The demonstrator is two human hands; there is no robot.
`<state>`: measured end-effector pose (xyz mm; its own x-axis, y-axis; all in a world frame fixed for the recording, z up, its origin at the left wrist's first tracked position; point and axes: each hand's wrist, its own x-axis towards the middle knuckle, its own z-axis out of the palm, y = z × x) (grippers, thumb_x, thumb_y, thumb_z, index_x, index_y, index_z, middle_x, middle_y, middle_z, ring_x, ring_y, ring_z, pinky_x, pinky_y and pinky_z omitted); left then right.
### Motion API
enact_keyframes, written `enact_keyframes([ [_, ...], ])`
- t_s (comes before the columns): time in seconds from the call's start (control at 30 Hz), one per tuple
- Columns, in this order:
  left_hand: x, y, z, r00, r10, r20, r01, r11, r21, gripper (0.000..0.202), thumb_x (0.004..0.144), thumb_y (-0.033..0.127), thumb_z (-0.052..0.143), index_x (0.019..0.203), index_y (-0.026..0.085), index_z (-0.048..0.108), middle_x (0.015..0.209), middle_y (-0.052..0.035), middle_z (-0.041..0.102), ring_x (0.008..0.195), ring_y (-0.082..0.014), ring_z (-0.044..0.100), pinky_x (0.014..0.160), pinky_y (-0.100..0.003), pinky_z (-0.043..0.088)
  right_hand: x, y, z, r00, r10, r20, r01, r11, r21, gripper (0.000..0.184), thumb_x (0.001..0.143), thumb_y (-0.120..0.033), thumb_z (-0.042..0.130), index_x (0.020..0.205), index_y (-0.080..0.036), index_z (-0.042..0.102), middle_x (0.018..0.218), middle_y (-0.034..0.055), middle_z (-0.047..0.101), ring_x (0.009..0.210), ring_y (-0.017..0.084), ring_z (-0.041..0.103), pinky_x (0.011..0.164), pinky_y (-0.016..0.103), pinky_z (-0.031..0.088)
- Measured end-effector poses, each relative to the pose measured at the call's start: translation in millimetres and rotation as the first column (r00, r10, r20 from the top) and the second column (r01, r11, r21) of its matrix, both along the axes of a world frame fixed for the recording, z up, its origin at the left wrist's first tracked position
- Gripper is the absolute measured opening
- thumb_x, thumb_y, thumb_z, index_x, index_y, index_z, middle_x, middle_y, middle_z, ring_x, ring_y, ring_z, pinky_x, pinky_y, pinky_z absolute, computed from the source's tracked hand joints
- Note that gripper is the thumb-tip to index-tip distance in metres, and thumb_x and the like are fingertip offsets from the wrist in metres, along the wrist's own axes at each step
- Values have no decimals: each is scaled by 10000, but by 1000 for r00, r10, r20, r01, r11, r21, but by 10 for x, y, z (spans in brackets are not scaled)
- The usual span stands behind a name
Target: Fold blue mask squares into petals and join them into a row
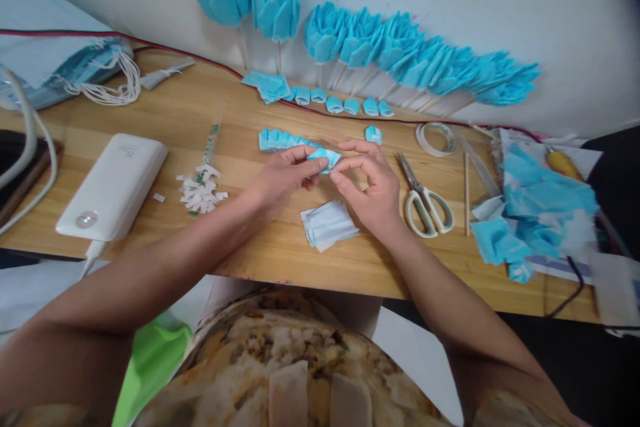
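Observation:
Between my two hands is a small folded piece of blue fabric, held over the middle of the table. My left hand pinches its left side with thumb and fingers. At the right lower edge, the thumb and index finger of my right hand close on the same piece. Just behind lies a row of blue folded pieces, partly hidden by my left fingers. One more blue folded piece sits beyond my right hand. Below the hands rests a stack of pale fabric squares.
Blue fabric flowers on sticks lean along the wall. Scissors and a tape roll lie to the right, near blue scraps. Leftward are a white power bank and small white tape strips. A cable runs along the back.

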<state>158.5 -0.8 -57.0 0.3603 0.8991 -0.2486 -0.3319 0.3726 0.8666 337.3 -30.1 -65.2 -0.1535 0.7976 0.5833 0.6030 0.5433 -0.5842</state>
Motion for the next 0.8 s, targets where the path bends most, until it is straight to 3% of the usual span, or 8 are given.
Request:
enact_keyframes([
  [0.2,1,4,-12,1000,-15,-4,15,1000,19,126,824,158,762,732,161,676,674,22,598,613,-79,497,601,-228,391,-21,14,-22,983,39,-177,-55,995,-86,43,887,-230,705,864,-238,670,1063,41,763,1029,204,725,928,404,582],
  [0.4,4,-3,-10,1000,-25,-13,25,999,27,117,825,156,754,729,157,686,687,19,602,606,-76,494,598,-225,401,-53,18,-71,951,-15,-308,-56,974,-219,76,853,-221,711,851,-233,637,818,-26,711,746,127,671,734,284,573],
  [0.47,6,-6,-18,999,-29,-21,30,999,23,118,816,162,766,727,155,688,686,19,601,600,-74,493,592,-223,398,-51,27,-93,934,-24,-356,-69,967,-247,123,843,-229,718,914,-234,618,789,-39,683,719,115,650,719,269,563],
  [0.63,7,-13,-26,998,-65,24,64,998,7,123,777,210,804,790,142,702,714,7,628,611,-80,533,593,-224,431,-16,36,-75,927,38,-374,-173,926,-336,402,899,-341,696,1273,-256,576,829,-35,647,751,129,625,706,281,550],
  [0.8,-10,-7,-4,990,-114,83,113,993,15,331,780,366,810,1004,149,700,810,-18,682,682,-119,623,601,-239,475,8,14,1,921,-22,-389,-151,900,-409,424,923,-451,687,1305,-282,615,875,3,600,798,169,597,758,341,561],
])
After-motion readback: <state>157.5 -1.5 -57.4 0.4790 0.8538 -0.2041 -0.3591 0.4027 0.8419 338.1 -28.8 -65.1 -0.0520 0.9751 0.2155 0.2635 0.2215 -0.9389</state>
